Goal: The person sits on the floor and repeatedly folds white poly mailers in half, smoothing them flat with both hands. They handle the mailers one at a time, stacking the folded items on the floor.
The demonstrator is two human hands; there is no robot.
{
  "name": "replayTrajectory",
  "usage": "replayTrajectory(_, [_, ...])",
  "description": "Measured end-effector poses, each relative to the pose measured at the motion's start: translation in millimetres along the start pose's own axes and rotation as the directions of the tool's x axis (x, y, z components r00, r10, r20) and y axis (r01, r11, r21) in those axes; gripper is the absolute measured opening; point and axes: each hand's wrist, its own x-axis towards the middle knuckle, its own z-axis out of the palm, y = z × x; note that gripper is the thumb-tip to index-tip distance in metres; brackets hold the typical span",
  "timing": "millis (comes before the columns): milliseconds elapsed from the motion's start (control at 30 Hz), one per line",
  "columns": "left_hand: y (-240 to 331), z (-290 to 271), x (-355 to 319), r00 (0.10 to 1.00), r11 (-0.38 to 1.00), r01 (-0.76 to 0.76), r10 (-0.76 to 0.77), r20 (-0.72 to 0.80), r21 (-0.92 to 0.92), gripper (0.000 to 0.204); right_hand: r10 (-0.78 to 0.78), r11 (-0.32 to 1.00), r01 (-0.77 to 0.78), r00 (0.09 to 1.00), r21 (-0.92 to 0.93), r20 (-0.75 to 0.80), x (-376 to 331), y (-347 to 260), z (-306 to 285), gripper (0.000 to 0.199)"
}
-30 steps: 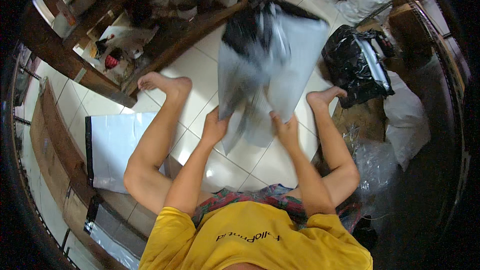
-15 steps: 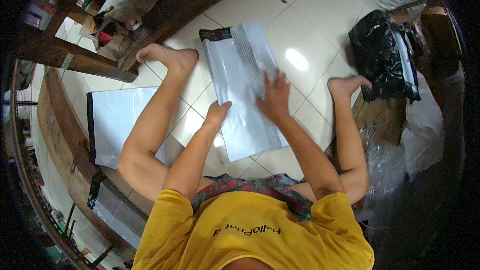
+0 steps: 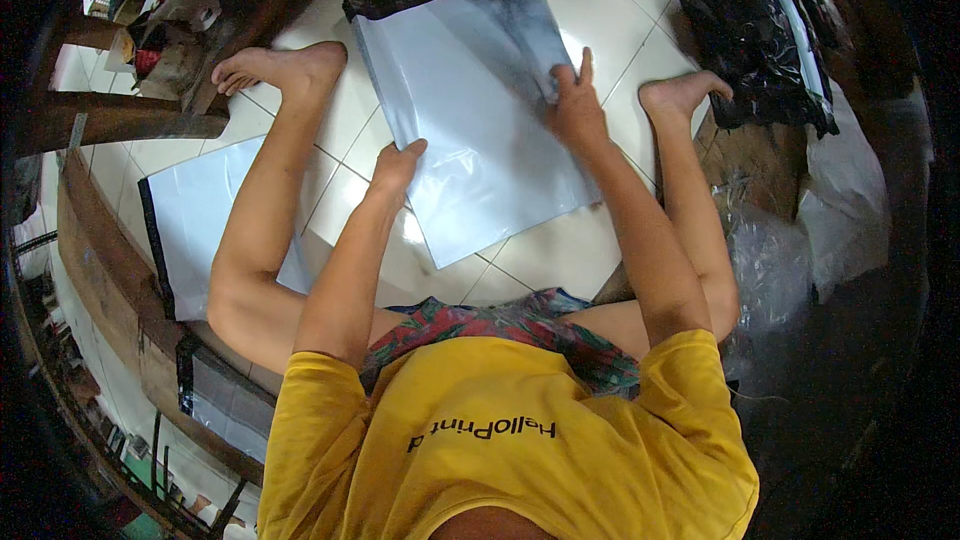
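A large pale grey-white plastic mailing bag with a black band along its far edge lies spread on the tiled floor between my legs. Closed on its left edge is my left hand, the thumb lying on top. My right hand grips the bag's right edge, one finger sticking out past it. Near the far right corner, a dark part of the bag is smeared by motion.
Another white bag with a black edge lies partly under my left leg. At the far right sits a shiny black plastic bag, with clear plastic wrap nearer. Wooden shelving and a wooden beam stand on the left.
The striped folded part on the bag's right has opened out, making the bag wider. My right hand has gone from lying spread on it to its right edge. My view has shifted.
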Motion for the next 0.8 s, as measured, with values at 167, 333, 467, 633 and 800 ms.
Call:
replayTrajectory(167, [-2, 2, 7, 1.0, 0.996, -0.021, 0.023, -0.019, 0.083, 0.06, 0.157, 0.879, -0.165, 0.986, 0.447, 0.056, 28, 96, 11, 0.074])
replayTrajectory(333, [4, 2, 6, 0.999, 0.998, 0.034, -0.032, -0.026, 0.051, 0.058, 0.162, 0.916, -0.215, 0.97, 0.34, 0.18, 30, 106, 17, 0.046])
replayTrajectory(467, [1, 3, 6, 0.993, 0.998, -0.007, 0.014, -0.115, 0.057, 0.063, 0.078, 0.953, -0.102, 0.993, 0.286, 0.094, 23, 107, 33, 0.037])
replayTrajectory(633, [-7, 22, 16, 0.791, 0.858, -0.267, 0.456, -0.408, 0.439, 0.062, 0.035, 0.985, -0.037, 0.999, 0.167, 0.015, 23, 111, 42, 0.035])
replayTrajectory(800, [-11, 47, 26, 0.807, 0.692, 0.009, 0.422, -0.414, 0.722, 0.054, 0.144, 0.977, -0.141, 0.99, 0.16, -0.007, 15, 94, 45, 0.037])
